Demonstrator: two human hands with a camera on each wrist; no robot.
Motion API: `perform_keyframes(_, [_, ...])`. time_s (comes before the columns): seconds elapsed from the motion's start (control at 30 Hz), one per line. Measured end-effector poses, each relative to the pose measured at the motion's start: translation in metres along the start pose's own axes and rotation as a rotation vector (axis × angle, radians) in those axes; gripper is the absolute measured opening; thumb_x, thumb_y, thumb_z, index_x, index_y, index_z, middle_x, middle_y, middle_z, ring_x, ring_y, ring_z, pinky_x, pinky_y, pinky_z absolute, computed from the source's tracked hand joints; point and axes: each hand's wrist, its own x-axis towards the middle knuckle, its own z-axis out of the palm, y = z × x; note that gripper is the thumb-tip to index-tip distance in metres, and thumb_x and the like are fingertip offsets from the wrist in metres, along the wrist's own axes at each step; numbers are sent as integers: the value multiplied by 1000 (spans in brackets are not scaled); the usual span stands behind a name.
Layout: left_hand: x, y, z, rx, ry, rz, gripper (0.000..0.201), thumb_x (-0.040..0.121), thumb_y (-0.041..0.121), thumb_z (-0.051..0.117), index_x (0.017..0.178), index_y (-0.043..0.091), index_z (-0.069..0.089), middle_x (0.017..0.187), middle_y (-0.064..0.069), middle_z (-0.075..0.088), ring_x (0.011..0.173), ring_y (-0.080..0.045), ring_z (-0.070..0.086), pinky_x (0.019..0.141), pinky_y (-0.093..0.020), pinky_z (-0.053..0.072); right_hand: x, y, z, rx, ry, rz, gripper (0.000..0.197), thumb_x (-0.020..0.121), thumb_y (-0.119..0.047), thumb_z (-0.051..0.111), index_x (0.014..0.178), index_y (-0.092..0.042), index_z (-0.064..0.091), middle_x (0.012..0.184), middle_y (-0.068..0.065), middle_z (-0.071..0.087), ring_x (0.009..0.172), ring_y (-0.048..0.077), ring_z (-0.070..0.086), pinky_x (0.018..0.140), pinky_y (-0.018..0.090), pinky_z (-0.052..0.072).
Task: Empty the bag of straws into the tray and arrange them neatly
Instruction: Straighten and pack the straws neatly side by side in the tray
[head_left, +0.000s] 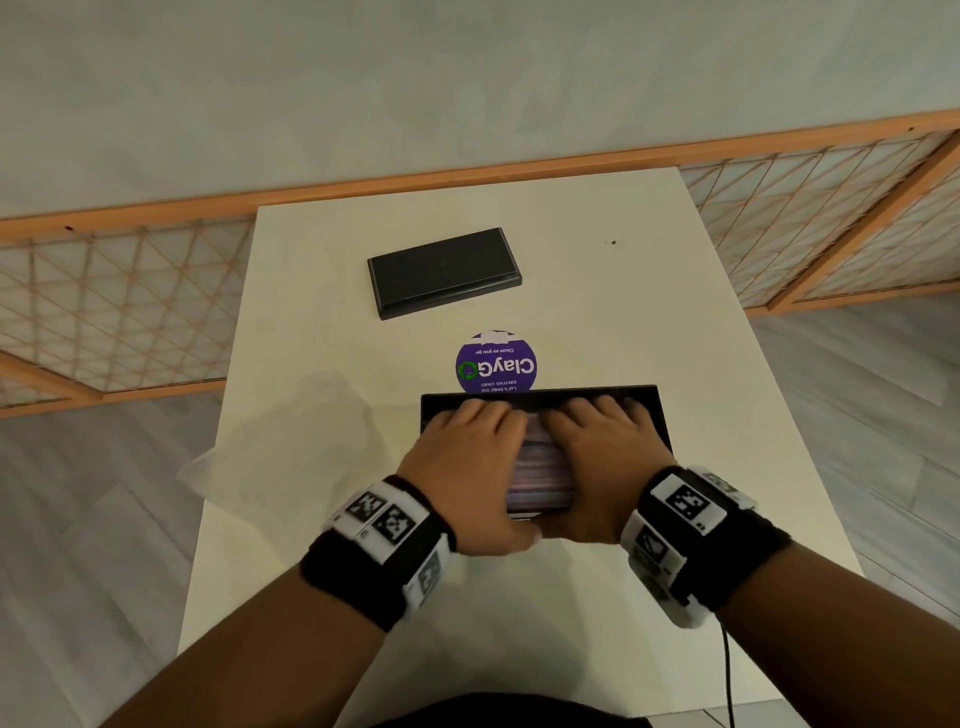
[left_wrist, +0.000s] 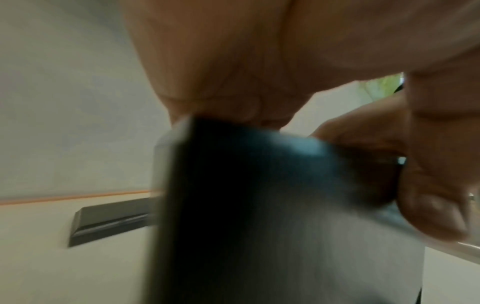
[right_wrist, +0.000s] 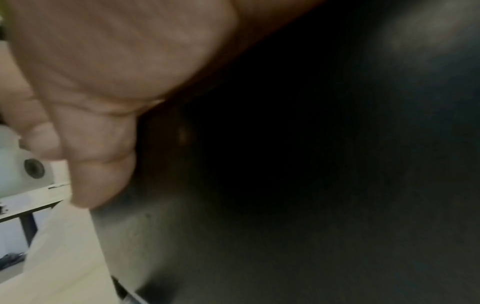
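Note:
A black tray (head_left: 644, 396) sits in the middle of the white table, holding a pile of pale striped straws (head_left: 540, 467). Both hands lie over the pile side by side. My left hand (head_left: 467, 452) covers the left half, my right hand (head_left: 602, 447) the right half. Their fingers curl down over the pile's far side by the far wall, and the thumbs meet at the tray's near wall. The left wrist view shows the blurred dark tray (left_wrist: 233, 205) under my palm. The right wrist view is mostly dark tray (right_wrist: 285, 185). The empty clear bag (head_left: 296, 441) lies left of the tray.
A second flat black tray or lid (head_left: 444, 270) lies farther back on the table, also seen as a dark slab (left_wrist: 109, 222). A round purple sticker (head_left: 496, 366) sits between the two. A wood-framed lattice screen (head_left: 104, 291) stands behind the table. A black cable (head_left: 727, 675) hangs from my right wrist.

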Motion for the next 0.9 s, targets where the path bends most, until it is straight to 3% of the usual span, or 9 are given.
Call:
perform_keyframes(0.1, [23, 10, 1, 73, -152, -3, 110, 63, 76, 72, 148, 19, 32, 147, 1, 42, 134, -22, 40, 115, -45, 34, 7, 1, 3, -1, -83, 11, 119, 47, -81, 60, 146, -28, 23, 140, -4, 39, 129, 25, 39, 113, 55, 24])
perform_keyframes(0.2, [29, 12, 12, 61, -249, -71, 110, 66, 75, 72, 152, 22, 28, 152, 1, 41, 139, -24, 39, 120, -47, 28, 10, 3, 5, 35, -121, -9, 108, 55, -72, 66, 146, -30, 25, 142, -6, 39, 132, 25, 38, 113, 52, 26])
perform_keyframes(0.3, [23, 12, 16, 39, -206, -133, 85, 74, 65, 69, 142, 24, 37, 141, -1, 49, 131, -24, 47, 113, -46, 38, 7, 6, 1, 57, -130, -18, 94, 58, -67, 69, 139, -34, 35, 137, -7, 46, 127, 24, 44, 110, 48, 31])
perform_keyframes(0.37, [19, 12, 14, 71, -178, -138, 78, 75, 62, 68, 137, 24, 39, 136, -2, 50, 127, -25, 48, 109, -46, 40, 3, 6, -1, 29, -113, -12, 93, 55, -73, 65, 135, -34, 39, 132, -7, 47, 122, 24, 44, 107, 48, 34])
perform_keyframes(0.43, [19, 12, 15, 107, -156, -131, 84, 71, 63, 69, 138, 23, 38, 136, -2, 46, 127, -25, 44, 107, -46, 38, 1, 5, 1, 12, -97, 0, 101, 50, -80, 60, 137, -34, 36, 134, -6, 44, 124, 24, 42, 109, 52, 30])
perform_keyframes(0.5, [22, 11, 18, 86, -172, -132, 96, 68, 66, 70, 144, 22, 33, 141, -1, 43, 132, -25, 42, 113, -48, 34, 4, 4, 2, 57, -146, 18, 112, 49, -81, 63, 144, -34, 27, 142, -6, 39, 132, 25, 38, 113, 53, 25])
perform_keyframes(0.6, [24, 7, 21, 3, -217, -146, 99, 70, 66, 67, 151, 24, 28, 148, 0, 43, 139, -25, 42, 120, -48, 30, 7, 3, 3, 67, -178, 24, 115, 51, -77, 68, 146, -33, 21, 146, -7, 39, 134, 26, 39, 112, 51, 28])
perform_keyframes(0.83, [18, 13, 21, 25, -216, -118, 84, 71, 61, 71, 141, 27, 39, 138, 1, 52, 129, -25, 51, 113, -48, 39, 0, -6, 4, 5, -118, 15, 95, 51, -76, 63, 132, -32, 43, 131, -7, 48, 122, 24, 47, 106, 50, 34])
perform_keyframes(0.9, [19, 14, 19, 19, -222, -118, 83, 71, 58, 73, 140, 27, 40, 137, 1, 53, 129, -25, 52, 112, -48, 40, 2, -7, 8, 60, -138, 17, 101, 49, -76, 63, 136, -30, 39, 135, -6, 47, 125, 24, 48, 110, 51, 33])
